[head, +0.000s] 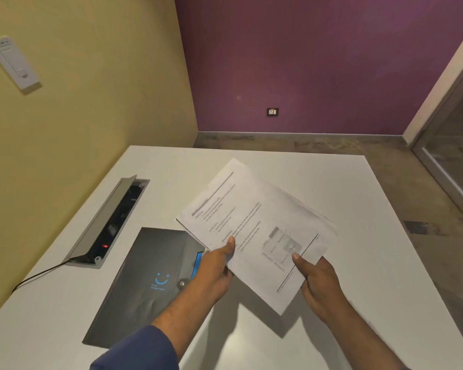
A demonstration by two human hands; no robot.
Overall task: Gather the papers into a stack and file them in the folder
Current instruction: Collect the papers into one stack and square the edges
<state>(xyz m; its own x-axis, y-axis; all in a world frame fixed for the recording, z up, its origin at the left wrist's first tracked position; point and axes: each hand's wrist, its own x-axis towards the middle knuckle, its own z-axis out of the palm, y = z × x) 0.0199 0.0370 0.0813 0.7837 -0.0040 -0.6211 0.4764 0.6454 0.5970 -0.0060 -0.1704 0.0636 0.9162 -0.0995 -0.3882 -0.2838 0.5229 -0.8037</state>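
A stack of white printed papers (254, 225) is held above the white table (358, 263), tilted and turned diagonally. My left hand (214, 271) grips its near left edge, thumb on top. My right hand (318, 279) grips its near right edge, thumb on the printed side. A dark grey folder (145, 281) with a blue smile logo and a snap button lies flat on the table to the left, partly under my left forearm. Its flap looks closed.
An open cable box (110, 222) with a raised metal lid is sunk in the table at the left, a black cable (38, 276) running from it. Yellow wall on the left, purple wall behind, glass door at the far right.
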